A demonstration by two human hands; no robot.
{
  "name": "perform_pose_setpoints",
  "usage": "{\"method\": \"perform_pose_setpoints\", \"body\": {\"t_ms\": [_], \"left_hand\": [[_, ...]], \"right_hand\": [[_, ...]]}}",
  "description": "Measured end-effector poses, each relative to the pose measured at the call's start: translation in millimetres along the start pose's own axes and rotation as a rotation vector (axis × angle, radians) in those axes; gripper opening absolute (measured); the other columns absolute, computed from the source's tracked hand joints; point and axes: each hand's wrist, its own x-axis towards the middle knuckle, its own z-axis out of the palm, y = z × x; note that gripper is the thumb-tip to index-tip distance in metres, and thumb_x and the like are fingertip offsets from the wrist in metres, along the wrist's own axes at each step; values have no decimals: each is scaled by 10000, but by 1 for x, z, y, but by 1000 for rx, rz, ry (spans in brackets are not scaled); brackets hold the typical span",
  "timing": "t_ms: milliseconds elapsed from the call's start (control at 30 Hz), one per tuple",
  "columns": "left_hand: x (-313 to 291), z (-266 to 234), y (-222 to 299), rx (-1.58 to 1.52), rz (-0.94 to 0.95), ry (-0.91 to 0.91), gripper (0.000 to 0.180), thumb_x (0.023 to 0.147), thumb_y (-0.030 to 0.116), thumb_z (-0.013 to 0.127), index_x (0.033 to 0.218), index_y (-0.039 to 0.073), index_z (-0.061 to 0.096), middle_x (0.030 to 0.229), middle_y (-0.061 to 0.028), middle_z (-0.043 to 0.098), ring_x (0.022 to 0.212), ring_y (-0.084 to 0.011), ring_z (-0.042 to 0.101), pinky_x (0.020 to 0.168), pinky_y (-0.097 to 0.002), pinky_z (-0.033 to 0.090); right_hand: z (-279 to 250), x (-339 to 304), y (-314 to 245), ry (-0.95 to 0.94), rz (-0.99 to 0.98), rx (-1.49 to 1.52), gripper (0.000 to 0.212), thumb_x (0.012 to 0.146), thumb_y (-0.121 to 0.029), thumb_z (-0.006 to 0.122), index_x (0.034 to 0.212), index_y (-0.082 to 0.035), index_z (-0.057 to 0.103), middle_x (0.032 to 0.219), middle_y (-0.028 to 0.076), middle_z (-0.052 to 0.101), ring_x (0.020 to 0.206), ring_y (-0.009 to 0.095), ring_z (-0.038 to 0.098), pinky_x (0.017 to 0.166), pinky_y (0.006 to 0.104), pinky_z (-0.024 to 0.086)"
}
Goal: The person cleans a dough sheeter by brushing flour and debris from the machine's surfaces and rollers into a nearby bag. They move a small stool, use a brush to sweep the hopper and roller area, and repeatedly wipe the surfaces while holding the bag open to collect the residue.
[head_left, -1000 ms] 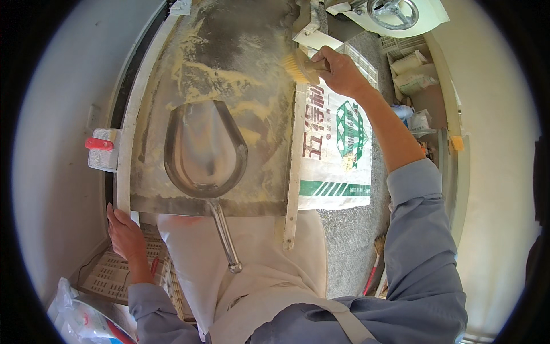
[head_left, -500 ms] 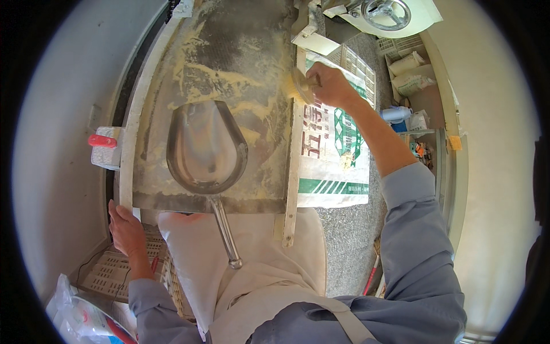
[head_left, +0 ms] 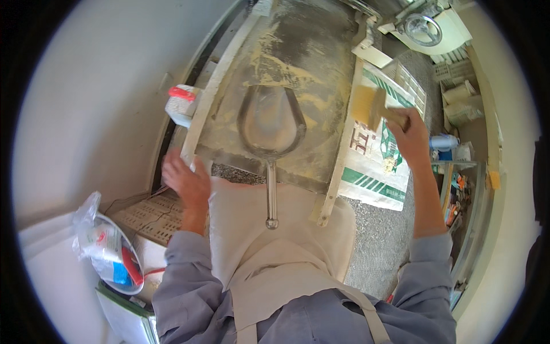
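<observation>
My right hand [head_left: 410,137] is closed round the handle of a wooden brush [head_left: 371,107] with pale yellow bristles. The brush is over the right rail of a flour-dusted conveyor belt [head_left: 318,137], above a white and green printed sack [head_left: 375,183]. On the belt lies a large metal scoop [head_left: 271,123], its handle pointing toward me past the belt's near edge. My left hand [head_left: 188,180] is beside the near end of the left rail [head_left: 213,94], somewhat blurred, its fingers apart and no object visible in it.
A white box with a red piece on top [head_left: 182,104] is fixed outside the left rail. Lower left stands a round bin [head_left: 137,252] with plastic bags. At the upper right is a machine handwheel [head_left: 423,30]. Shelves [head_left: 458,166] with bags and bottles run along the right wall.
The view has shifted, so the belt appears further right. My right hand has drawn the brush away from the belt, out over the sack. My left hand remains by the left rail's end.
</observation>
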Motion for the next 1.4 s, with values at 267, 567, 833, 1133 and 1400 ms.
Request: {"method": "perform_pose_setpoints", "body": {"t_ms": [267,567,833,1133,1400], "left_hand": [[-130,-22,103,-752,-352,-958,443,795,360,634,987,-22,519,887,-222,616,864,-370,611,725,-451,471],[-154,-82,115,-1140,-251,-590,256,859,206,586,998,13,490,833,-178,560,780,-320,569,702,-399,452],[-130,-175,86,-1538,-187,-150,218,919,101,543,1055,77,375,872,-49,503,758,-131,541,646,-288,442],[-103,-210,-4,-1690,-684,148,325,912,60,531,1123,101,287,895,-58,486,792,-152,565,598,-302,484],[-112,-195,-46,-1920,-975,195,320,902,36,534,1117,129,317,926,-50,448,802,-189,536,708,-501,543]], "right_hand": [[-29,-117,-46,21,260,250,326,850,-109,615,1135,13,515,1130,123,559,953,164,538,868,290,444],[-33,-146,-66,42,196,599,314,878,-108,587,1147,26,496,1130,126,553,990,166,542,887,296,455],[-27,-141,-100,17,124,642,319,882,-102,593,1163,20,503,1137,131,555,1007,166,543,890,290,466],[-33,-151,-96,15,73,680,308,888,-115,595,1141,30,498,1183,147,532,1041,186,540,913,300,477],[-35,-166,-94,94,127,609,315,865,-82,605,1140,31,504,1187,166,553,1027,217,561,876,320,481]]}}
